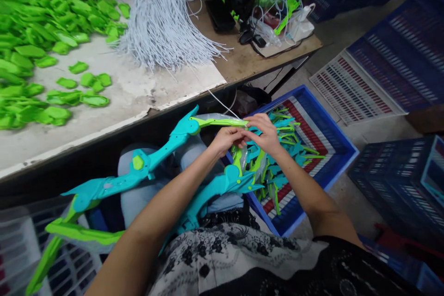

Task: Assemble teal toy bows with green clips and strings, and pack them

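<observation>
Crowding a worn table [145, 97], green parts [41, 32], white cords [163, 14], blue crates [333, 148] beside

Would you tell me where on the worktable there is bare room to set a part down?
The table is bare between the green pieces on the left and its front edge, below the white cord bundle. A brown strip lies free right of the cords. The far corner is crowded with devices and cables. Both hands work above the full blue crate.
</observation>
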`<act>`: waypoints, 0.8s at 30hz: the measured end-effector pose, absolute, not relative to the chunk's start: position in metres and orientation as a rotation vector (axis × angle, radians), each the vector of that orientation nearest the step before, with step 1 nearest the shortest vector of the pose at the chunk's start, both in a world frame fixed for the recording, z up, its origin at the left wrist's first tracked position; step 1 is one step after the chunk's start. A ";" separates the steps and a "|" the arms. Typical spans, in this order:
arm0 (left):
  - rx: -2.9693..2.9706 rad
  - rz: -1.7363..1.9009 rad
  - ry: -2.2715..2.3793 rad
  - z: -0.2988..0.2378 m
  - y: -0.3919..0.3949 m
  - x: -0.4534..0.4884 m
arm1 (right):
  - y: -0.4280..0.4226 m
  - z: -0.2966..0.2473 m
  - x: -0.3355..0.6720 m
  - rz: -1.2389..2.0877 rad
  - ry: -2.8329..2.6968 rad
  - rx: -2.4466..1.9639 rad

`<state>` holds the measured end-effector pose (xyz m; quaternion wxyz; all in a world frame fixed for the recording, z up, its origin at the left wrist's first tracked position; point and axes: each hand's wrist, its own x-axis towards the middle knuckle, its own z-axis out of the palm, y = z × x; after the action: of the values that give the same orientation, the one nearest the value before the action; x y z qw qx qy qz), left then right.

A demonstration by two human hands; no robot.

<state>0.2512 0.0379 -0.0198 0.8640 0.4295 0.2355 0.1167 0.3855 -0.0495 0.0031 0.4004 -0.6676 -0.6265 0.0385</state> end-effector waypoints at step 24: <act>0.661 1.437 1.067 0.069 -0.002 -0.092 | -0.001 0.008 0.351 -0.214 -1.656 -1.989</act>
<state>-0.0917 -0.0022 0.0690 0.5783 0.2826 0.4562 0.6144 0.3511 -0.0014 0.0084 0.2690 -0.7378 -0.6140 -0.0793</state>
